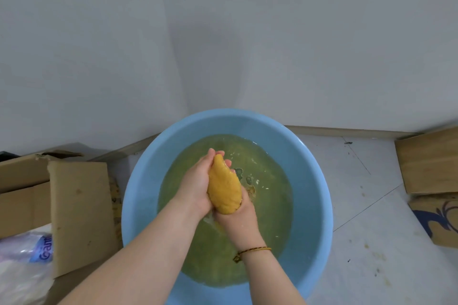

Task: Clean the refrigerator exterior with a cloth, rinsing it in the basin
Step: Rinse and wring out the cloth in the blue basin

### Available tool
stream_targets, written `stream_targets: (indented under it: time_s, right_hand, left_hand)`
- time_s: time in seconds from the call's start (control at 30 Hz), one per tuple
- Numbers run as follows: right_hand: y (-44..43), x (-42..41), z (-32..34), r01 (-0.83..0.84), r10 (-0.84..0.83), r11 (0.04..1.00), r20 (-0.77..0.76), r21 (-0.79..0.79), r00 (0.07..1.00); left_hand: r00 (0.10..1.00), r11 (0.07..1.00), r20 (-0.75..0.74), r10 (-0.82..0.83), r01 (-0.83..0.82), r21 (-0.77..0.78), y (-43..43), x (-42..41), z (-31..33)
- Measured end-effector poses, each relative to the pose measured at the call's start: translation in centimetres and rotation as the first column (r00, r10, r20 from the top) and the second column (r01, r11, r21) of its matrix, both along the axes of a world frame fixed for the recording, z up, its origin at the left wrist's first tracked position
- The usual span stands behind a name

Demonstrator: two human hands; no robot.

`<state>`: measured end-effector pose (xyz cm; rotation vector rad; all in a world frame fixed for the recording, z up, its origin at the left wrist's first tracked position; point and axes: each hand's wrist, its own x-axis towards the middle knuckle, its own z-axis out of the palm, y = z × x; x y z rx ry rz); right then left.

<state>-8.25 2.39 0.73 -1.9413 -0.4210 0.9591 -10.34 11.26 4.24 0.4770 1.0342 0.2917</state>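
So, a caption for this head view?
Left hand and right hand squeeze a yellow cloth over a blue basin of greenish water.

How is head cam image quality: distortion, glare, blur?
Head view: wide-angle bend curves the skirting; light soft and even, faint shadow on the wall above the basin; small glints on the water; cloth, left hand and right hand fairly sharp.

The basin (319,195) stands on the floor (359,230) against the wall (223,32). Over its water (272,205), the left hand (195,188) and the right hand (238,215) grip the cloth (224,190). An open box (79,205) lies to the left, stacked boxes (428,163) to the right.
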Motion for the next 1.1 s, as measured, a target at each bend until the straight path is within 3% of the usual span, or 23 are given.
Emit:
stream_targets:
  time_s: [0.07, 0.13, 0.2, 0.27, 0.33, 0.37, 0.43, 0.47, 0.5, 0.53, 0.6, 0.67, 0.7, 0.73, 0.8, 0.87, 0.93, 0.97, 1.0, 1.1]
  right_hand:
    - [0.2, 1.1, 0.0, -0.319, 0.34, 0.926, 0.08, -0.202, 0.937]
    - [-0.1, 1.7, -0.4, -0.506, 0.546, 0.8, 0.041, -0.322, 0.837]
    - [-0.8, 2.3, -0.3, -0.509, 0.473, 0.847, -0.217, -0.157, 0.854]
    - [-1.6, 2.9, -0.4, -0.532, 0.479, 0.844, -0.353, -0.068, 0.804]
    - [-1.9, 3.5, -0.9, -0.616, 0.573, 0.754, -0.232, -0.226, 0.786]
    - [-1.8, 3.8, -1.1, -0.636, 0.645, 0.709, -0.085, -0.305, 0.759]
    - [-2.3, 4.7, -1.5, -0.64, 0.793, 0.598, 0.24, -0.482, 0.561]
    - [-2.4, 5.1, -1.6, -0.555, 0.764, 0.639, 0.363, -0.532, 0.533]
    - [-2.6, 5.3, -1.9, -0.473, 0.676, 0.736, 0.498, -0.484, 0.543]
    - [-2.7, 5.6, -2.1, -0.407, 0.596, 0.802, 0.634, -0.438, 0.493]
    - [-2.4, 5.7, -2.5, -0.356, 0.449, 0.869, 0.848, -0.343, 0.28]
    - [-1.6, 5.8, -2.5, -0.369, 0.361, 0.881, 0.925, -0.296, 0.12]
    - [-1.1, 6.1, -2.1, -0.4, 0.33, 0.873, 0.942, -0.278, 0.066]
    - [-0.8, 6.4, -2.4, -0.431, 0.28, 0.865, 0.96, -0.257, -0.01]
    - [-0.1, 7.2, -2.5, -0.503, 0.341, 0.794, 0.935, -0.34, -0.095]
    - [0.4, 7.6, -1.3, -0.55, 0.6, 0.641, 0.797, -0.535, -0.076]
    - [0.6, 7.6, -0.4, -0.568, 0.861, 0.423, 0.509, -0.706, 0.009]
    - [0.7, 7.4, -0.2, -0.585, 0.927, 0.354, 0.358, -0.73, 0.114]
    - [0.9, 7.0, -0.1, -0.606, 0.943, 0.331, 0.227, -0.724, 0.245]
    - [0.9, 6.6, -0.5, -0.639, 0.767, 0.519, -0.019, -0.568, 0.641]
  left_hand:
    - [1.0, 0.999, 0.012, -0.023, 0.023, -0.047, -0.2, -0.4, -0.3]
    - [0.996, 0.993, 0.071, -0.054, 0.061, -0.098, -0.1, -0.8, -0.9]
    - [0.975, 0.976, 0.144, -0.168, 0.185, -0.119, 0.0, -0.9, -1.1]
    - [0.925, 0.927, 0.146, -0.351, 0.365, -0.081, 0.3, -1.0, -1.1]
    - [0.835, 0.837, 0.092, -0.543, 0.547, -0.03, 1.0, -1.2, -1.0]
    - [0.778, 0.78, 0.077, -0.624, 0.626, -0.004, 1.4, -1.4, -1.0]
    - [0.726, 0.729, 0.071, -0.684, 0.684, 0.028, 1.8, -1.8, -1.3]
    - [0.747, 0.748, 0.041, -0.664, 0.663, 0.04, 1.8, -1.9, -1.8]
    - [0.773, 0.771, -0.012, -0.634, 0.634, 0.055, 1.8, -2.1, -2.4]
    - [0.767, 0.764, -0.065, -0.639, 0.642, 0.067, 1.6, -2.2, -2.8]
    - [0.616, 0.615, -0.05, -0.787, 0.788, 0.022, 1.1, -2.4, -3.2]
    - [0.396, 0.395, 0.061, -0.916, 0.918, -0.029, 0.6, -2.9, -3.5]
    - [0.331, 0.33, 0.071, -0.941, 0.944, -0.02, 0.3, -3.0, -3.5]
    - [0.297, 0.298, 0.032, -0.954, 0.955, 0.007, 0.0, -3.1, -3.6]
    - [0.284, 0.267, -0.223, -0.932, 0.958, 0.102, -0.6, -2.6, -3.7]
    - [0.207, 0.117, -0.539, -0.817, 0.974, 0.196, -0.9, -1.7, -3.6]
    - [0.072, -0.131, -0.788, -0.612, 0.973, 0.19, -1.0, -1.1, -3.2]
    - [0.031, -0.257, -0.875, -0.483, 0.95, 0.176, -0.9, -1.0, -3.2]
    - [0.019, -0.371, -0.933, -0.359, 0.914, 0.162, -0.7, -0.9, -3.2]
    - [0.081, -0.639, -0.991, -0.105, 0.758, 0.13, 0.0, -0.8, -3.9]
